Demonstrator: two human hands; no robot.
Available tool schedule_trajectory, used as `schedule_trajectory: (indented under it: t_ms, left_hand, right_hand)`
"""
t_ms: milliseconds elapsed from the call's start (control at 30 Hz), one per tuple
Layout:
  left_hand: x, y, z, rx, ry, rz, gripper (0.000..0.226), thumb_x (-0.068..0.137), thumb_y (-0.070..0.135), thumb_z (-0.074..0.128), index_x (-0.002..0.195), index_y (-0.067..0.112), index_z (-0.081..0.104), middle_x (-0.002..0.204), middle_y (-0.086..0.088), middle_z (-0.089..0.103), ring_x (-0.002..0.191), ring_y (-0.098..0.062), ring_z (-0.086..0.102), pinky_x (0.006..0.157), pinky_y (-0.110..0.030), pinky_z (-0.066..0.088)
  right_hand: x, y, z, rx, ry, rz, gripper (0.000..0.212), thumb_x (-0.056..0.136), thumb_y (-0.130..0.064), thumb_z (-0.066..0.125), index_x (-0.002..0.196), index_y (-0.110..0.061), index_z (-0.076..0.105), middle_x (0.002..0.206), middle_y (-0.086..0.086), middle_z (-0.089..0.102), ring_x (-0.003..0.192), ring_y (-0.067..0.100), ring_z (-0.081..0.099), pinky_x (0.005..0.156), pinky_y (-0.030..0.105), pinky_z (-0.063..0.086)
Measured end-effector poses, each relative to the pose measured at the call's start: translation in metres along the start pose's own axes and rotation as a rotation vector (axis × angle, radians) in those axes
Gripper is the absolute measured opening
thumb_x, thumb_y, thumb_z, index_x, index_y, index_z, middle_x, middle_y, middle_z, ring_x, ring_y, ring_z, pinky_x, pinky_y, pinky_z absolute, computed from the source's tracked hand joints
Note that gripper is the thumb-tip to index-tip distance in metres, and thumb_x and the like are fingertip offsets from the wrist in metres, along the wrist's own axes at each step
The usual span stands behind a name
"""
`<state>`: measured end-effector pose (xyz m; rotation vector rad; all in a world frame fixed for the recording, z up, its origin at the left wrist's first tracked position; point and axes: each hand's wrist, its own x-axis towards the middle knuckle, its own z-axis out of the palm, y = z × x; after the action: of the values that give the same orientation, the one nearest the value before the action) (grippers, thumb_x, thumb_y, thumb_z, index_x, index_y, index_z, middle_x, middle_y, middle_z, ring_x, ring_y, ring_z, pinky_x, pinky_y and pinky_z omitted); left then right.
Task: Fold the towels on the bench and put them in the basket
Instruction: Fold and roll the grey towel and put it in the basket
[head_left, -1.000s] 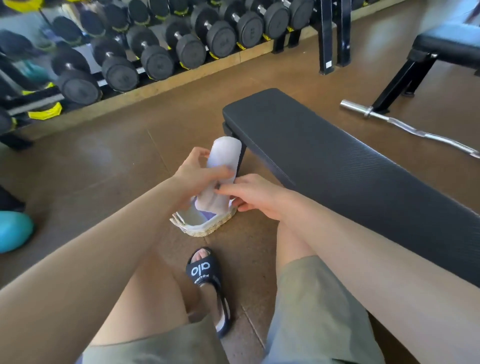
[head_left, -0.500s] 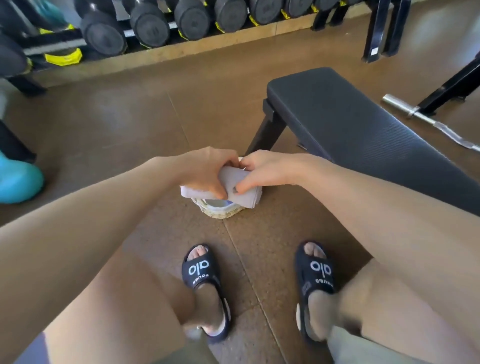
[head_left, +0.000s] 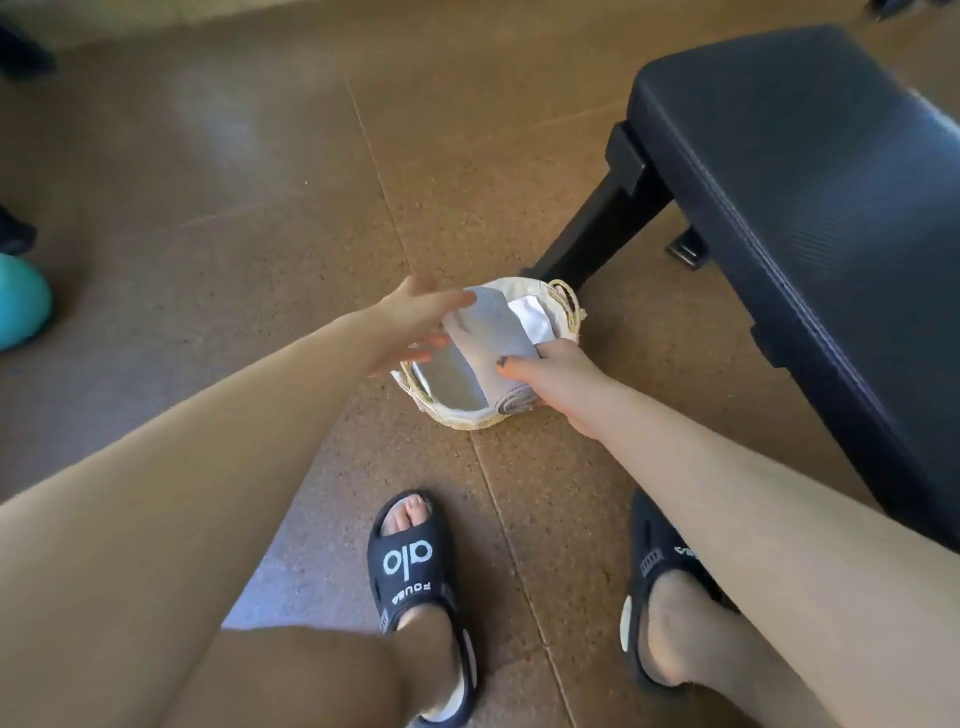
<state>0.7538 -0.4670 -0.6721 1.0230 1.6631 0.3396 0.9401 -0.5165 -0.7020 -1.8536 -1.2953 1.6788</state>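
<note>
Folded towel over basket, gripped by right hand.

My left hand reaches forward with fingers spread straight; my right hand grips, thumb curled.

basket: on the floor, left of the table, ahead of both sandals
towel: in the basket, between both hands
</note>
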Motion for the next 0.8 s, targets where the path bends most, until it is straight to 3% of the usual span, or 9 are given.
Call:
schedule_trajectory:
  t_ms: [100, 233, 333, 433, 533, 600, 667, 733, 800]
  left_hand:
    - [0.043, -0.009, 0.006, 0.185, 0.031, 0.061, 0.070, 0.086, 0.032, 0.077, 0.145, 0.028, 0.038, 0.116, -0.004, 0.055, 0.096, -0.025, 0.062, 0.091, -0.041, 0.055]
    - [0.098, -0.035, 0.016, 0.249, 0.049, 0.029, 0.081, 0.066, 0.036, 0.081, 0.137, 0.028, 0.045, 0.123, -0.012, 0.057, 0.103, -0.032, 0.062, 0.088, -0.044, 0.056]
    - [0.130, -0.057, 0.026, 0.341, 0.108, 0.036, 0.069, 0.083, 0.035, 0.075, 0.141, 0.021, 0.040, 0.128, -0.015, 0.050, 0.100, -0.032, 0.055, 0.078, -0.035, 0.044]
    - [0.150, -0.077, 0.037, 0.502, 0.194, 0.119, 0.062, 0.094, 0.032, 0.065, 0.143, 0.009, 0.034, 0.139, -0.020, 0.042, 0.119, -0.039, 0.051, 0.089, -0.039, 0.042]
    - [0.157, -0.093, 0.044, 0.808, 0.229, 0.180, 0.054, 0.102, 0.031, 0.051, 0.143, 0.001, 0.033, 0.139, -0.024, 0.034, 0.122, -0.050, 0.040, 0.099, -0.045, 0.041]
    - [0.154, -0.096, 0.048, 1.036, 0.242, 0.239, 0.040, 0.107, 0.030, 0.040, 0.141, 0.010, 0.040, 0.136, -0.022, 0.035, 0.114, -0.049, 0.031, 0.102, -0.045, 0.042]
    - [0.155, -0.101, 0.048, 1.179, 0.206, 0.336, 0.037, 0.105, 0.027, 0.044, 0.141, 0.019, 0.040, 0.146, -0.022, 0.029, 0.116, -0.053, 0.033, 0.092, -0.042, 0.050]
    - [0.156, -0.106, 0.050, 1.325, 0.128, 0.337, 0.051, 0.101, 0.025, 0.051, 0.148, 0.023, 0.029, 0.157, -0.022, 0.012, 0.132, -0.052, 0.037, 0.084, -0.041, 0.053]
    - [0.157, -0.110, 0.054, 1.342, 0.062, 0.281, 0.059, 0.099, 0.024, 0.053, 0.148, 0.033, 0.020, 0.159, -0.022, 0.002, 0.130, -0.044, 0.045, 0.079, -0.043, 0.051]
  right_hand:
    - [0.040, 0.010, 0.025, 0.019, 0.043, 0.017, 0.039, 0.090, -0.033, 0.067, 0.122, -0.011, 0.065, 0.110, 0.006, 0.071, 0.104, 0.024, 0.065, 0.097, 0.043, 0.053]
    - [0.087, 0.024, 0.046, -0.200, 0.068, -0.030, 0.022, 0.094, -0.027, 0.059, 0.107, -0.010, 0.064, 0.096, 0.010, 0.067, 0.093, 0.028, 0.061, 0.076, 0.034, 0.047]
    - [0.118, 0.035, 0.060, -0.391, 0.091, -0.052, 0.028, 0.097, -0.031, 0.055, 0.110, -0.008, 0.062, 0.106, 0.014, 0.068, 0.103, 0.032, 0.062, 0.085, 0.039, 0.049]
    - [0.143, 0.043, 0.073, -0.593, 0.071, -0.067, 0.033, 0.100, -0.035, 0.050, 0.116, -0.008, 0.058, 0.113, 0.014, 0.068, 0.110, 0.035, 0.062, 0.092, 0.042, 0.047]
    - [0.156, 0.050, 0.085, -0.742, 0.064, -0.096, 0.032, 0.102, -0.037, 0.047, 0.114, -0.009, 0.055, 0.114, 0.013, 0.069, 0.109, 0.035, 0.063, 0.088, 0.040, 0.041]
    - [0.160, 0.056, 0.092, -0.790, 0.073, -0.098, 0.031, 0.102, -0.037, 0.046, 0.113, -0.009, 0.054, 0.114, 0.013, 0.069, 0.109, 0.034, 0.063, 0.087, 0.039, 0.040]
    - [0.162, 0.062, 0.096, -0.784, 0.072, -0.073, 0.030, 0.102, -0.035, 0.045, 0.112, -0.009, 0.055, 0.115, 0.012, 0.068, 0.109, 0.034, 0.062, 0.086, 0.039, 0.039]
    - [0.165, 0.065, 0.098, -0.757, 0.072, -0.045, 0.029, 0.102, -0.034, 0.046, 0.111, -0.009, 0.056, 0.114, 0.012, 0.068, 0.109, 0.034, 0.062, 0.087, 0.040, 0.040]
    - [0.168, 0.068, 0.099, -0.753, 0.068, -0.034, 0.026, 0.101, -0.035, 0.047, 0.108, -0.011, 0.056, 0.112, 0.010, 0.069, 0.108, 0.033, 0.063, 0.086, 0.040, 0.041]
